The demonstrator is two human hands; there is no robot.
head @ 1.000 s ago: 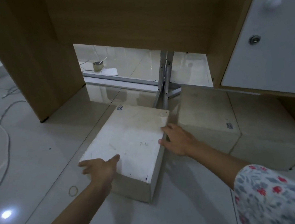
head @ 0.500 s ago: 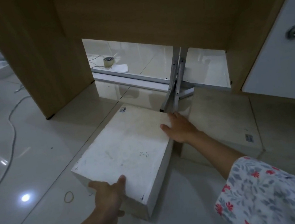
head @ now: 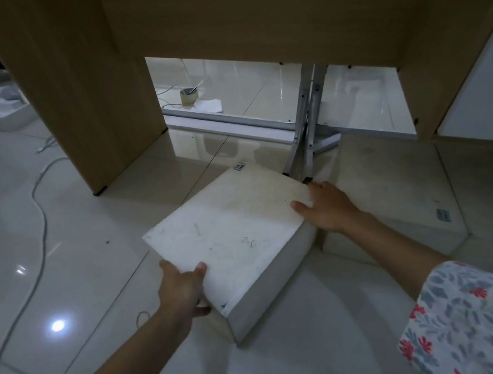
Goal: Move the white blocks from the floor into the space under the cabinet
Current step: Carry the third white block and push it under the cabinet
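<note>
Head | both hands (head: pixel 181 291) (head: pixel 328 207) grip scuffed white block (head: pixel 229 230) — boxy, matte

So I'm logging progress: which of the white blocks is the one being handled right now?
The lighter block lying skewed at the centre, with handwriting on top: left hand grips its near edge, right hand its far corner. The dimmer block to its right lies untouched.

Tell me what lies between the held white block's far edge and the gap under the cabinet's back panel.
In the head view, bare glossy tile, plus metal legs at the white block's right corner.
</note>
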